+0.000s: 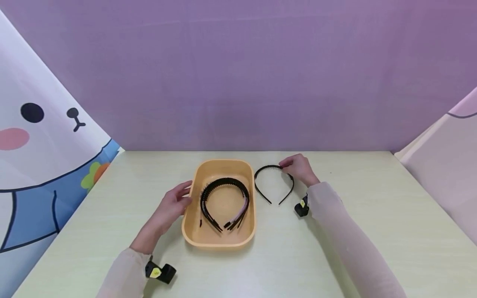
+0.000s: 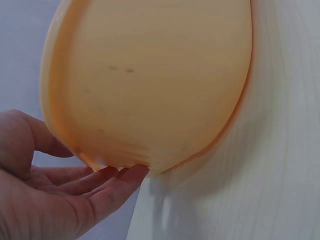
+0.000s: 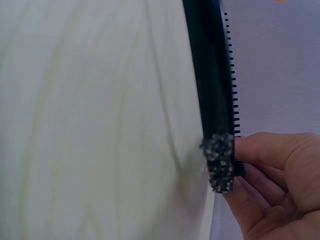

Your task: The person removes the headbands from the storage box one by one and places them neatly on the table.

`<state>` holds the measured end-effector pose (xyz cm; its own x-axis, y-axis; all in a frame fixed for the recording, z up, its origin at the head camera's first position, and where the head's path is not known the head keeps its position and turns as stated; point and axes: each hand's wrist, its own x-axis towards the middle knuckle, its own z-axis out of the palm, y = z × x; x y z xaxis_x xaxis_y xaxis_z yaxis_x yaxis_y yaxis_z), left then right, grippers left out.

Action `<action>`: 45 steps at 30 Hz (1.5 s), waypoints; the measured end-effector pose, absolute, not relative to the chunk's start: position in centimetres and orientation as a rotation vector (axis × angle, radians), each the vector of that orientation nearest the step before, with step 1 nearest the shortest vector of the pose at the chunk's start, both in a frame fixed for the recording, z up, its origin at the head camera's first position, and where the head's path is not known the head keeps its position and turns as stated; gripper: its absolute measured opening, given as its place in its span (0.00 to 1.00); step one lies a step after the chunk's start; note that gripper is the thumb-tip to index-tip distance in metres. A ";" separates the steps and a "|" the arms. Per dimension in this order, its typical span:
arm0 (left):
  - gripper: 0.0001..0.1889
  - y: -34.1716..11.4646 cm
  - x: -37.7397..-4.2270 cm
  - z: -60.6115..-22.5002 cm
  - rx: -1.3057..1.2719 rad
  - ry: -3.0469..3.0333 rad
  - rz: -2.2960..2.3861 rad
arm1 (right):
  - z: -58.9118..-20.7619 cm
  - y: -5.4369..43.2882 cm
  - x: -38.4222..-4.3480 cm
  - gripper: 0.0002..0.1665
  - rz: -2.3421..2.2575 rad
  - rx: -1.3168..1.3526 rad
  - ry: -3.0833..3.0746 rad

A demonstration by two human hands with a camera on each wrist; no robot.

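My right hand (image 1: pixel 298 169) pinches a black headband (image 1: pixel 267 167) near the top of its arch, right of the bin. Small comb teeth line the inner edge of this headband (image 3: pixel 212 75), and a speckled, glittery part shows by the fingers (image 3: pixel 250 150). Against the outer left wall of a pale orange plastic bin (image 1: pixel 188 231) rests my left hand (image 1: pixel 175 201). In the left wrist view, its fairly straight fingers (image 2: pixel 117 192) touch the bin's side. Inside the bin lie several dark headbands (image 1: pixel 227 181), stacked together, one with a lilac stretch.
The bin stands on a pale wood-grain table (image 1: pixel 354 207). Behind the table hangs a purple cloth (image 1: pixel 238 82). A printed cartoon cloth (image 1: pixel 44 157) slopes down along the left side, and another pale cloth (image 1: pixel 447 165) is on the right.
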<state>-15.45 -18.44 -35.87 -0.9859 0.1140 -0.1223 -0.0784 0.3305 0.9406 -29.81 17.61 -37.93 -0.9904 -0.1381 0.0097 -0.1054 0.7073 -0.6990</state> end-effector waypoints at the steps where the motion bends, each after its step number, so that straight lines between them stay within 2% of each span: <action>1: 0.29 -18.5 -15.5 -35.9 0.035 2.422 1.725 | -38.0 17.6 -29.8 0.14 -1.171 -0.205 2.864; 14: 0.30 -18.3 -15.4 -35.9 0.063 2.424 1.722 | -38.7 17.9 -30.0 0.13 -1.172 -0.232 2.930; 25: 0.30 -18.8 -15.5 -35.9 0.059 2.414 1.720 | -38.5 17.5 -29.8 0.13 -1.229 -0.188 2.911; 45: 0.30 -19.3 -15.1 -35.9 0.057 2.414 1.724 | -37.7 17.5 -29.8 0.15 -1.125 -0.272 2.945</action>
<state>-15.11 -19.32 -35.90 -0.9840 0.1323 -0.1193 -0.0699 0.3294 0.9416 -29.85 17.45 -37.75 -0.9850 -0.1519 0.0824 -0.1681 0.7323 -0.6599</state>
